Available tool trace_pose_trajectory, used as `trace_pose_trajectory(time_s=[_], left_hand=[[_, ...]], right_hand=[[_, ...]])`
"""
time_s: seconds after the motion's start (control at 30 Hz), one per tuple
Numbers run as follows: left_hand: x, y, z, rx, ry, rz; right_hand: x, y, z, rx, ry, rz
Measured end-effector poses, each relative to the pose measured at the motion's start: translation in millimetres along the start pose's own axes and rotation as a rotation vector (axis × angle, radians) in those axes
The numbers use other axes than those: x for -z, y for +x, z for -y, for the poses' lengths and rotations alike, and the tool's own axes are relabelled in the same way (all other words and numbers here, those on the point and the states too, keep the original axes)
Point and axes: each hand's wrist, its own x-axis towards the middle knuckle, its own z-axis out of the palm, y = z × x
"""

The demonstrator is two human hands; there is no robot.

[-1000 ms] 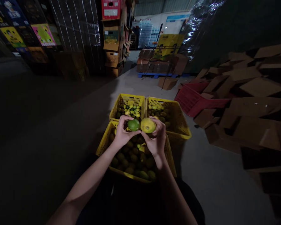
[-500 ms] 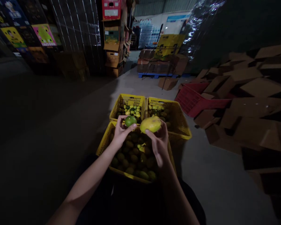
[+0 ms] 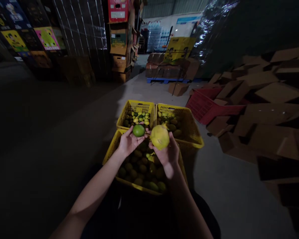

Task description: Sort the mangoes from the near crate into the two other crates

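My left hand [image 3: 129, 142] holds a small green fruit [image 3: 139, 130] on its upturned fingers. In my right hand [image 3: 168, 153] is a larger yellow fruit [image 3: 159, 137], its rounded end facing me. Both hands are over the near yellow crate [image 3: 111, 146], which contains many dark green fruits [image 3: 142, 168]. Behind it on the left, another yellow crate [image 3: 120, 114] has small yellow and green fruits [image 3: 141, 118]. The right rear yellow crate [image 3: 193, 132] holds more fruits [image 3: 172, 121] toward its left side.
Cardboard boxes [image 3: 266, 132] lie heaped on the right beside a red basket [image 3: 201, 105]. A blue pallet [image 3: 164, 80] with wrapped goods stands ahead, near a loose carton [image 3: 178, 89]. Stacked boxes [image 3: 118, 39] rise ahead on the left.
My left hand has turned palm up, its fingers more spread under the green fruit. The yellow fruit has been turned in my right hand, so its end now faces me.
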Motion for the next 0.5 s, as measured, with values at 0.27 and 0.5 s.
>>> trace_pose_trajectory(time_s=[0.27, 0.5], left_hand=[[37.3, -12, 28, 0.228, 0.978, 0.159], [59.8, -65, 94, 1.03, 1.405, 0.409]], right_hand=[[39, 1, 9, -0.146, 0.165, -0.084], [52, -6, 22, -0.123, 0.171, -0.222]])
